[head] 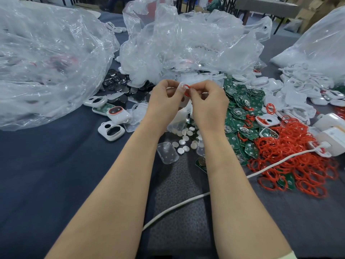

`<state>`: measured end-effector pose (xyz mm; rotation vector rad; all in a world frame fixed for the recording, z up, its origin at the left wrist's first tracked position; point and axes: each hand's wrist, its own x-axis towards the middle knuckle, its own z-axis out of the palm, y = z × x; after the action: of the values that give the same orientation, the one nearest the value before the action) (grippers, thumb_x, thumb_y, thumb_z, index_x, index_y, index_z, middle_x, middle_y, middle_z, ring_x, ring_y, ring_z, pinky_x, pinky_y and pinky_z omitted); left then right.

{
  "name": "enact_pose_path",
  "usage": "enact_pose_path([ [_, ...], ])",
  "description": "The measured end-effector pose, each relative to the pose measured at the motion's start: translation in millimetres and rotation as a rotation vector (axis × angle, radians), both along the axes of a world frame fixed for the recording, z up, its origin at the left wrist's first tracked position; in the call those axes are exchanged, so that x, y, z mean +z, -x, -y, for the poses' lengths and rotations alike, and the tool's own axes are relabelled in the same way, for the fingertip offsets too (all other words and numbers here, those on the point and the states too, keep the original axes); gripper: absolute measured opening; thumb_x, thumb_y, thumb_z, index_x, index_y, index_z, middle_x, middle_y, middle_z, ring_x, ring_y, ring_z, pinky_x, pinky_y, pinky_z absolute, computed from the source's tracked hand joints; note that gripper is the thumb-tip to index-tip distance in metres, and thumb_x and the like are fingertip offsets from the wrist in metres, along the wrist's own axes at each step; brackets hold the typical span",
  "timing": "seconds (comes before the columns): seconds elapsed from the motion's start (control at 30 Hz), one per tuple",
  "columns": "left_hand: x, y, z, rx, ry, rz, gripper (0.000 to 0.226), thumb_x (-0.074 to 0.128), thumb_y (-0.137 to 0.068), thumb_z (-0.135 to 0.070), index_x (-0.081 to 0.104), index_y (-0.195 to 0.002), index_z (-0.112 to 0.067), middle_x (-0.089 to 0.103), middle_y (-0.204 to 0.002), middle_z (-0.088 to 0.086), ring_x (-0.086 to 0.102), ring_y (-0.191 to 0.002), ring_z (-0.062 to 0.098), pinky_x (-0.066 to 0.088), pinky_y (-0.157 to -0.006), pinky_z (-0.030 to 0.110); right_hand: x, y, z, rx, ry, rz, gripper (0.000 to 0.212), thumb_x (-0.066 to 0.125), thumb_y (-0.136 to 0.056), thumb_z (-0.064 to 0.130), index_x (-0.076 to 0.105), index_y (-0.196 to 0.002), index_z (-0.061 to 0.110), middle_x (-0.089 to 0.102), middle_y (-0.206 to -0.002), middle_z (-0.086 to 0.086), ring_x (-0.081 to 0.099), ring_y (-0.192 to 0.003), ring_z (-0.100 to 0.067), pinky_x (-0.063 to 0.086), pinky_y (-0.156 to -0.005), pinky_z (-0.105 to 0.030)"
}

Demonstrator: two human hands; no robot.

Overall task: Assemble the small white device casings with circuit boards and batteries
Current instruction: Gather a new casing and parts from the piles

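Observation:
Raised over the middle of the table, my left hand (164, 99) and my right hand (209, 101) meet fingertip to fingertip. Both pinch a small white casing part (183, 101) with a red ring (186, 89) on it; the part is mostly hidden by my fingers. Green circuit boards (240, 109) lie heaped to the right. Small round white discs (183, 141) are scattered below my hands. White casings (111, 130) lie at the left, one fitted with a red ring (116, 111).
Big clear plastic bags (46, 58) fill the back and left, with dark round parts (119, 81) spilling out. A pile of red rings (291, 156) lies right, white casing halves (298, 90) behind it. A white cable (177, 206) crosses the dark cloth; white chargers (334, 135) sit at the right edge.

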<state>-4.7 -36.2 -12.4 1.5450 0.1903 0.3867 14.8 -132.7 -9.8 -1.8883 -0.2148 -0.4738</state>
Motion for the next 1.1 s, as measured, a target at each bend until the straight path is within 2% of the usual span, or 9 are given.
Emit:
enact_pose_path([
  [0.13, 0.3, 0.8, 1.2, 0.032, -0.056, -0.004, 0.011, 0.058, -0.095, -0.021, 0.057, -0.102, -0.012, 0.069, -0.088, 0.002, 0.066, -0.083, 0.014, 0.058, -0.082, 0.036, -1.6, -1.2, -2.0, -0.023, 0.046, 0.017, 0.009, 0.063, -0.088, 0.01, 0.071, -0.09, 0.005, 0.068, -0.09, -0.009, 0.061, -0.078, -0.015, 0.047, -0.072, -0.02],
  [0.27, -0.3, 0.8, 0.1, 0.066, -0.101, 0.002, 0.006, 0.058, -0.095, -0.021, 0.055, -0.096, -0.016, 0.065, -0.082, -0.006, 0.064, -0.082, 0.01, 0.056, -0.086, 0.038, -3.4, 0.4, -6.0, -0.02, 0.037, 0.019, 0.006, 0.064, -0.087, 0.009, 0.069, -0.086, 0.007, 0.068, -0.09, -0.009, 0.061, -0.079, -0.016, 0.046, -0.072, -0.019],
  [0.37, -0.1, 0.4, -0.2, 0.08, -0.096, 0.006, 0.005, 0.058, -0.095, -0.021, 0.054, -0.095, -0.017, 0.066, -0.087, -0.002, 0.064, -0.085, 0.012, 0.055, -0.087, 0.039, -4.2, 2.5, -9.2, -0.021, -0.002, 0.019, 0.005, 0.064, -0.087, 0.008, 0.068, -0.085, 0.009, 0.067, -0.09, -0.009, 0.06, -0.078, -0.014, 0.045, -0.07, -0.015],
  [0.5, 0.5, 2.1, 0.6, 0.035, -0.023, 0.012, 0.016, 0.062, -0.093, -0.022, 0.057, -0.104, -0.011, 0.068, -0.092, 0.004, 0.066, -0.083, 0.013, 0.057, -0.081, 0.031, -3.1, 1.0, -6.0, 0.046, -0.173, -0.05, 0.007, 0.063, -0.087, 0.005, 0.066, -0.083, 0.01, 0.067, -0.082, -0.007, 0.058, -0.067, -0.008, 0.044, -0.062, -0.012],
  [0.67, 0.2, 4.7, -0.1, -0.048, 0.028, 0.019, 0.02, 0.064, -0.09, -0.009, 0.054, -0.107, -0.009, 0.068, -0.095, 0.009, 0.065, -0.079, 0.012, 0.056, -0.074, 0.023, -3.3, 0.7, -1.4, 0.111, -0.301, -0.114, 0.013, 0.063, -0.087, 0.004, 0.064, -0.08, 0.015, 0.062, -0.07, 0.007, 0.055, -0.057, 0.006, 0.043, -0.056, -0.011],
  [0.77, 0.4, 3.9, -2.4, -0.058, 0.069, 0.033, 0.02, 0.063, -0.09, -0.007, 0.054, -0.108, -0.009, 0.068, -0.099, 0.009, 0.066, -0.083, 0.013, 0.053, -0.068, 0.02, -2.4, -0.9, -0.2, 0.17, -0.376, -0.2, 0.012, 0.064, -0.089, 0.01, 0.064, -0.081, 0.019, 0.057, -0.067, 0.007, 0.051, -0.056, 0.0, 0.039, -0.051, -0.015],
  [0.9, 1.7, 4.6, -5.2, -0.122, 0.201, 0.069, 0.017, 0.062, -0.09, -0.006, 0.057, -0.107, -0.009, 0.07, -0.095, 0.005, 0.068, -0.084, 0.013, 0.056, -0.076, 0.024, 2.0, -4.2, 2.7, 0.362, -0.713, -0.469, 0.002, 0.061, -0.093, 0.016, 0.061, -0.094, 0.014, 0.061, -0.072, 0.001, 0.053, -0.057, -0.005, 0.043, -0.051, -0.016],
  [0.97, 2.8, 5.4, -5.9, -0.153, 0.258, 0.087, 0.015, 0.062, -0.09, -0.003, 0.058, -0.104, -0.009, 0.07, -0.089, 0.002, 0.069, -0.08, 0.011, 0.056, -0.074, 0.023, 4.1, -4.2, 5.2, 0.428, -0.817, -0.563, 0.01, 0.06, -0.093, 0.018, 0.063, -0.088, 0.009, 0.064, -0.067, 0.001, 0.056, -0.053, -0.005, 0.045, -0.049, -0.016],
  [1.1, 4.3, 7.7, -4.9, -0.209, 0.331, 0.103, 0.012, 0.059, -0.092, -0.002, 0.058, -0.103, -0.007, 0.07, -0.085, 0.002, 0.069, -0.072, 0.011, 0.055, -0.07, 0.02, 4.8, -2.9, 6.0, 0.457, -0.915, -0.567, 0.016, 0.06, -0.092, 0.014, 0.06, -0.076, 0.011, 0.065, -0.068, -0.002, 0.058, -0.051, -0.007, 0.047, -0.049, -0.016],
])
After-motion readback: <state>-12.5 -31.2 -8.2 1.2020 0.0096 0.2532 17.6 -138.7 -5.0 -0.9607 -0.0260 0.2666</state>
